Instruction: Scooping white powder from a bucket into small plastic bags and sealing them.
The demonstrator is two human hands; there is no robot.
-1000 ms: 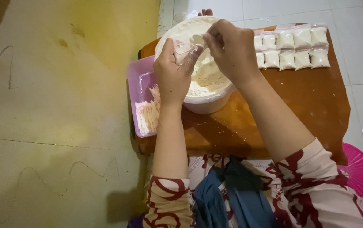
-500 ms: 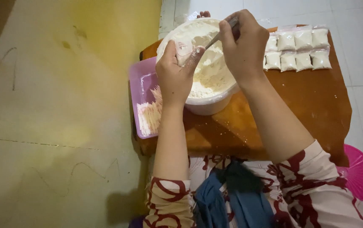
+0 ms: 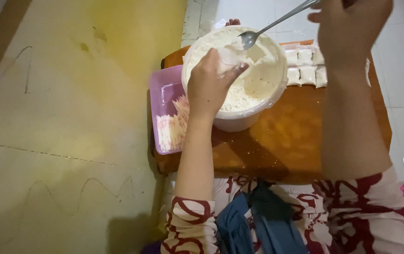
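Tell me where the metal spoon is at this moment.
In the head view, the spoon is at top centre, held by the right hand; its bowl hangs over the white bucket, near the left hand.

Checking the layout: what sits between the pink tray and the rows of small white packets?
Head view: the white bucket of pale powder, with the left hand over it.

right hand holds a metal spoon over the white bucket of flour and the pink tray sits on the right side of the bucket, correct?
Not quite: the pink tray sits left of the white bucket, as the head view shows. The right hand does hold the metal spoon over it.
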